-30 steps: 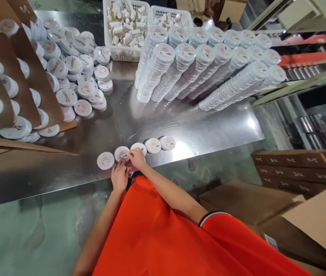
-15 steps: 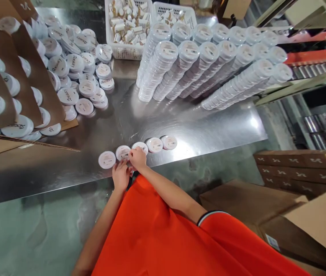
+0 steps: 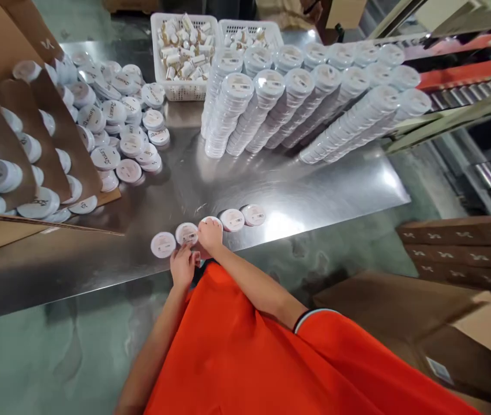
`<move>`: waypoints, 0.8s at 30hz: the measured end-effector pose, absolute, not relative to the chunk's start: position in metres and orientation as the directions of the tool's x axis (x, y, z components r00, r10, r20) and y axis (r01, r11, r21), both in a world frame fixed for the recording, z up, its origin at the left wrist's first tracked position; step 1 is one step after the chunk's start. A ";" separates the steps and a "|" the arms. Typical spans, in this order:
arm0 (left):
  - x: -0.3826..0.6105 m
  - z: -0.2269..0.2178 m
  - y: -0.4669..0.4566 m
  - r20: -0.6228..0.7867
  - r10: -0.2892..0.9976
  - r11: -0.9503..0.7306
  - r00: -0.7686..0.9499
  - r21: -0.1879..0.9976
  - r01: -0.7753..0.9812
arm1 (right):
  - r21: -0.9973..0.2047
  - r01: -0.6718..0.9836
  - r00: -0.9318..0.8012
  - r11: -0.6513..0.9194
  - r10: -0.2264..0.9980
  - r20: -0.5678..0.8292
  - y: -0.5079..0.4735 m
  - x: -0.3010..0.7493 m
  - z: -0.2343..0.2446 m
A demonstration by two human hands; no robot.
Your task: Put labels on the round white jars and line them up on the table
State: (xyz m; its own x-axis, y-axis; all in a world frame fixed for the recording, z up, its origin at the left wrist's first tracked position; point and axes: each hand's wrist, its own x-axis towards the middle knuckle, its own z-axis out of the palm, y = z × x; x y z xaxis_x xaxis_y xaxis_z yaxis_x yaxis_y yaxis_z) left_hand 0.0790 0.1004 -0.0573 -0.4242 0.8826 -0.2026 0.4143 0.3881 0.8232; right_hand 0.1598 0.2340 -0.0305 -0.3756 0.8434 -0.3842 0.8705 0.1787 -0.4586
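Observation:
Several round white jars with printed labels stand in a row along the table's front edge. My right hand (image 3: 210, 235) is closed, knuckles up, over the near side of the middle jar (image 3: 212, 220) and covers most of it. Just left of it is the second jar (image 3: 187, 233), its barcode label facing up. My left hand (image 3: 183, 265) rests at that jar's near edge with its fingers bent inward. Whatever either hand pinches is too small or hidden to make out. The leftmost jar (image 3: 162, 245) sits apart from both hands.
Tall stacks of jars (image 3: 266, 86) stand at the table's back. A heap of jars (image 3: 115, 115) lies left, beside a carton with cardboard dividers (image 3: 74, 132). White baskets (image 3: 184, 92) hold small bottles. Cartons (image 3: 392, 305) stand on the floor to the right.
My right hand has shifted slightly right, from the gap beside the second jar onto the middle jar. My left hand stays by the second jar. The camera view has tilted a little.

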 end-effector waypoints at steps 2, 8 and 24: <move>0.076 -0.050 0.098 -0.238 0.848 0.410 -0.473 0.860 0.303 | -0.611 0.777 -0.444 0.153 0.821 -0.359 0.226 0.168 -0.028; 0.077 -0.027 0.092 -0.374 0.725 0.409 -0.579 0.909 -0.076 | -0.900 0.418 -0.661 -0.126 0.637 -0.397 0.192 0.179 -0.021; 0.064 -0.027 0.065 -0.391 0.731 0.356 -0.558 0.918 -0.176 | -0.875 0.399 -0.539 -0.274 0.702 -0.465 0.161 0.162 -0.014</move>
State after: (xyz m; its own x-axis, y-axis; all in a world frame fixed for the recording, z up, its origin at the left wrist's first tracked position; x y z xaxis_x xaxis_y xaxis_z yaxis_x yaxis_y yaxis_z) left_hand 0.0640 0.0653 -0.0268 -0.5585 0.7314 -0.3913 -0.1763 0.3562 0.9176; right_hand 0.1625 0.1605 -0.0138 -0.5393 0.7019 -0.4653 0.3989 -0.2736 -0.8752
